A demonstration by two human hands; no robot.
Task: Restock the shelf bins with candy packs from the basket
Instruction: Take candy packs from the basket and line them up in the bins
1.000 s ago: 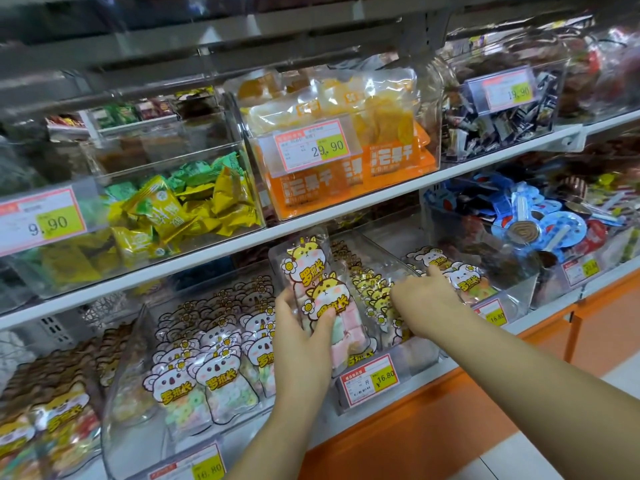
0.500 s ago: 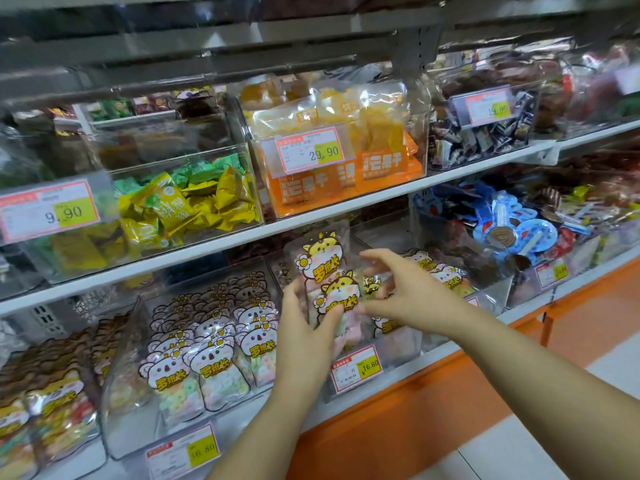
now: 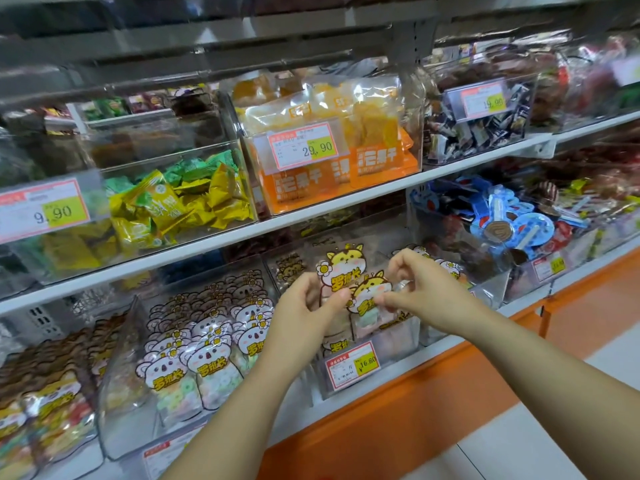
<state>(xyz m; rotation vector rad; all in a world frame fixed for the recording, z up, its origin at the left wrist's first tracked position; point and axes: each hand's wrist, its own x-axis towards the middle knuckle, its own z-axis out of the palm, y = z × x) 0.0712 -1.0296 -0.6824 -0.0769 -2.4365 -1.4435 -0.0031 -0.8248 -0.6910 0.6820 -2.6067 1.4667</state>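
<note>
Both hands were on the clear plastic candy packs (image 3: 346,268) printed with yellow hamster faces, standing upright in the transparent plastic shelf bin (image 3: 401,344) on the lower shelf. The left hand (image 3: 304,308) pinched their left edge, thumb against fingers. The right hand (image 3: 427,294) pinched the front pack's right side (its other fingers curled above). A red-and-yellow price tag (image 3: 352,365) fronted the bin, with white koala-print packs (image 3: 207,362) just beside.

The left hand (image 3: 304,313) and right hand (image 3: 424,292) pinch hamster-printed candy packs (image 3: 346,268) above a clear lower-shelf bin (image 3: 405,337).
</note>
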